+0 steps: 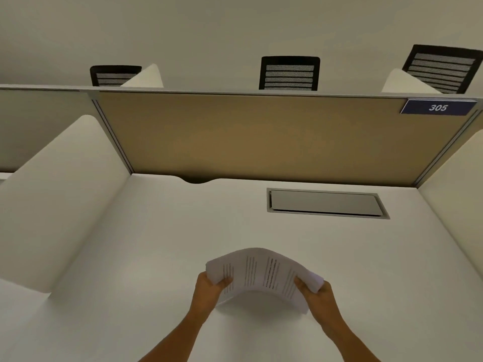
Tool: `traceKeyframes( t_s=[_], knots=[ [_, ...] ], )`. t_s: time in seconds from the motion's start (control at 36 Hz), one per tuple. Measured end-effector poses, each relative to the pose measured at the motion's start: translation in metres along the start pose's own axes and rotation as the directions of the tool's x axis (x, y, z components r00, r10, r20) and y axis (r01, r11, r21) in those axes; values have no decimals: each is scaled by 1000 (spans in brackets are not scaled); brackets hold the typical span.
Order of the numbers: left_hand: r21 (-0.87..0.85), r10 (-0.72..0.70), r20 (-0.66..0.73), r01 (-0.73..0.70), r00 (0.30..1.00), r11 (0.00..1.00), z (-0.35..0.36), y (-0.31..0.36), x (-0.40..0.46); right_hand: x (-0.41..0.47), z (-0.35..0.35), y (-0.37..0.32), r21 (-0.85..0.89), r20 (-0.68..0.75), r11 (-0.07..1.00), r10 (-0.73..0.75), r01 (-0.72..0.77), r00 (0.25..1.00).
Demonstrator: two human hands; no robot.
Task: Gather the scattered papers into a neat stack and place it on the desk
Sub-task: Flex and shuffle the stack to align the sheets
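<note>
A stack of printed white papers [262, 275] is held above the white desk [156, 244], bowed upward in the middle, casting a shadow on the desk below. My left hand [209, 288] grips the stack's left edge, thumb on top. My right hand [317, 296] grips its right edge the same way. The sheets are gathered together, their edges slightly fanned at both ends. No loose papers lie elsewhere on the desk.
A grey cable-hatch lid [326, 203] is set into the desk at the back right. A tan partition [261, 137] with a blue "305" sign [438, 107] closes the back; white side dividers [60, 199] flank the desk. Black chairs [289, 73] stand beyond.
</note>
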State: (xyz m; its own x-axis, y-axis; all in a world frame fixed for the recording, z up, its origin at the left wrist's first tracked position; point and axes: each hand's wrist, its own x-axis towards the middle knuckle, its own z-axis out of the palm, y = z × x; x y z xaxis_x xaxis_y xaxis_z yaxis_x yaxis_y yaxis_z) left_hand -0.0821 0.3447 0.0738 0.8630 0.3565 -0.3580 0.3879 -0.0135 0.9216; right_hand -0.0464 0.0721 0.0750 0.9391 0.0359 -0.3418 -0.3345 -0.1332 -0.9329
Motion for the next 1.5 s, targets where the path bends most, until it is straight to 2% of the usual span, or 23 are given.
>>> traceKeyframes(
  t_s=[0.14,0.31,0.47,0.69,0.83,0.94,1.17,1.31,1.5],
  knots=[
    [-30,0,0,0,1000,1000,3,-5,-6,1,6,1,13,-17,999,31,-31,999],
    [-33,36,-95,-39,995,999,0,4,0,7,0,4,-16,20,1000,11,-11,1000],
    [-47,9,-60,-12,998,999,-1,-2,-1,3,3,6,-20,40,1000,20,-20,999],
    [-68,-1,-107,-7,994,998,0,-4,0,7,1,7,-17,2,1000,11,-11,1000],
    [-54,-40,-79,35,996,998,-3,-11,2,3,-1,5,-19,12,999,29,-28,1000],
    [-94,-25,-81,17,996,995,-6,-2,2,4,-5,-5,16,-22,999,39,-39,999],
    [-58,4,-26,-6,1000,998,-7,9,0,7,-4,-4,-24,12,999,38,-37,999],
    [-36,51,-31,-52,998,998,-5,12,0,8,-3,-5,-3,-22,1000,10,-10,1000],
    [-42,9,-16,-10,1000,999,0,6,-4,4,1,5,-40,16,998,38,-38,999]
  ],
)
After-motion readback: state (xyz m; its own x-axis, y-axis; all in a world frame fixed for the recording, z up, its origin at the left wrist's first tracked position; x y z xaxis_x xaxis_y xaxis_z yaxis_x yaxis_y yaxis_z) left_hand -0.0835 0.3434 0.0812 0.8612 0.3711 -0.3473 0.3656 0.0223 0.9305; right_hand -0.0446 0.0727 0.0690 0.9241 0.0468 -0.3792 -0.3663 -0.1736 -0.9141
